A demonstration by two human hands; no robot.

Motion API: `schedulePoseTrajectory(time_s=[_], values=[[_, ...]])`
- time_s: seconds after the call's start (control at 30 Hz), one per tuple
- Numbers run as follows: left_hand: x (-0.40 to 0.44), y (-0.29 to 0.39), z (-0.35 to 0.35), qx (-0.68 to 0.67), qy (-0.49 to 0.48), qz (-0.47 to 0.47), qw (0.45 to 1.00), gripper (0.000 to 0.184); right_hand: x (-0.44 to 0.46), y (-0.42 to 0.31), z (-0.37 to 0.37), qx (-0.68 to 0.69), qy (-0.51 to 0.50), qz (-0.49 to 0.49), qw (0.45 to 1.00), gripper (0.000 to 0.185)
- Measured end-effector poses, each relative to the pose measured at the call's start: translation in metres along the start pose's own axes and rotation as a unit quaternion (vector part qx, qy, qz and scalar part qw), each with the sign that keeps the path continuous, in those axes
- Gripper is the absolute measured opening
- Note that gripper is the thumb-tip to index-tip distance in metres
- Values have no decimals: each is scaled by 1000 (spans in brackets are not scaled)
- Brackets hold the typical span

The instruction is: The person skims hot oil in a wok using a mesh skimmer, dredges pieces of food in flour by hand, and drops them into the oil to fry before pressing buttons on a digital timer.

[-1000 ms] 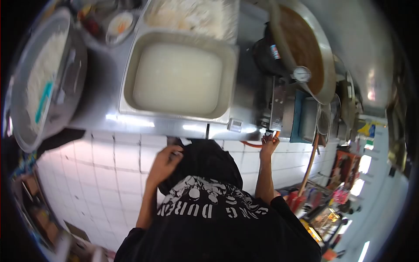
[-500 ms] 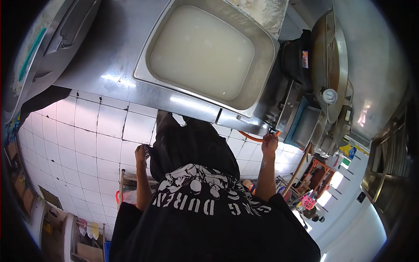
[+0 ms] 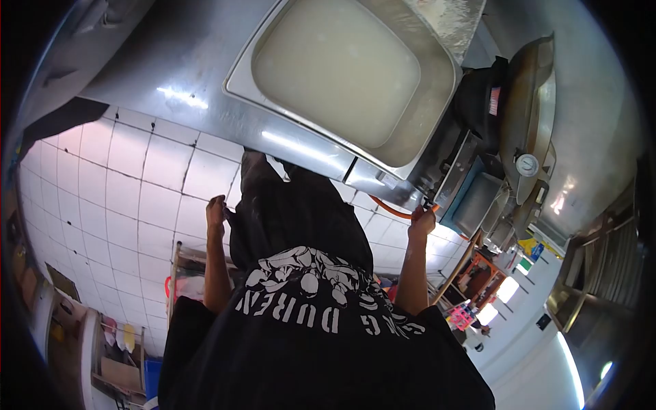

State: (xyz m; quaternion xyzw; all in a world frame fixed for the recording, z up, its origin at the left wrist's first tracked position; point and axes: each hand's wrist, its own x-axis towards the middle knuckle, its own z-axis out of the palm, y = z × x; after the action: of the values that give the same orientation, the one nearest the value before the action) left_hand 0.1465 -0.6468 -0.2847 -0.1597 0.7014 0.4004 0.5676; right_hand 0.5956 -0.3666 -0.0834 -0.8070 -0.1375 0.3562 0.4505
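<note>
My right hand (image 3: 423, 220) is closed at the front edge of the stove, its fingers around a small dark valve (image 3: 428, 203). An orange hose (image 3: 391, 208) curves away to the left from beside that hand. Low beside my dark trousers hangs my left hand (image 3: 216, 210), its fingers curled in; whatever they may hold is too small to make out. In front of me a deep steel pan (image 3: 240, 76) set on the counter contains a cloudy whitish liquid (image 3: 335, 68).
Right of the pan, a large wok (image 3: 523, 116) with a dial thermometer (image 3: 528, 165) stands over the burner. A steel counter (image 3: 184, 61) runs to the left, above a white tiled floor (image 3: 154, 181). An orange rack (image 3: 476, 279) stands farther back at right.
The view has turned slightly, so the pan and wok sit farther right. My left hand appears a little higher; my right hand stays at the valve.
</note>
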Motion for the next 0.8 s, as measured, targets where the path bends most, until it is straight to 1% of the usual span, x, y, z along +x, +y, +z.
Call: schedulePoseTrajectory(time_s=[0.03,0.07,0.1,0.17,0.2,0.27,0.3,0.37,0.53,0.7,0.8], values=[[7,-12,0,27,25,31,999,28,-23,-8,11,-162,84,-85,980,29],[2,-12,1,6,14,8,1000,29,-38,-16,20,-387,128,-141,902,38],[-3,-9,2,-15,3,-13,1000,29,-30,-11,10,-578,115,-302,750,38],[-4,-23,0,-34,-5,-18,999,28,-62,-23,29,-669,135,-312,661,38],[-1,-33,-2,-37,-10,-20,999,27,-66,-28,31,-674,134,-312,656,38],[1,-51,-3,-50,-11,-14,999,26,-67,-34,35,-718,138,-284,621,40],[0,-57,-4,-51,-11,-15,999,26,-63,-34,35,-718,138,-285,620,40],[-2,-66,-5,-46,7,-64,997,26,-53,-33,35,-754,159,-232,593,42],[-6,-62,-5,-45,27,-74,996,29,-52,-31,32,-741,150,-253,604,44],[-8,-39,-1,-41,-6,-36,998,28,-56,-33,35,-738,152,-242,611,45],[-7,-29,4,-41,-4,-21,999,26,-59,-35,37,-740,156,-233,611,46]])
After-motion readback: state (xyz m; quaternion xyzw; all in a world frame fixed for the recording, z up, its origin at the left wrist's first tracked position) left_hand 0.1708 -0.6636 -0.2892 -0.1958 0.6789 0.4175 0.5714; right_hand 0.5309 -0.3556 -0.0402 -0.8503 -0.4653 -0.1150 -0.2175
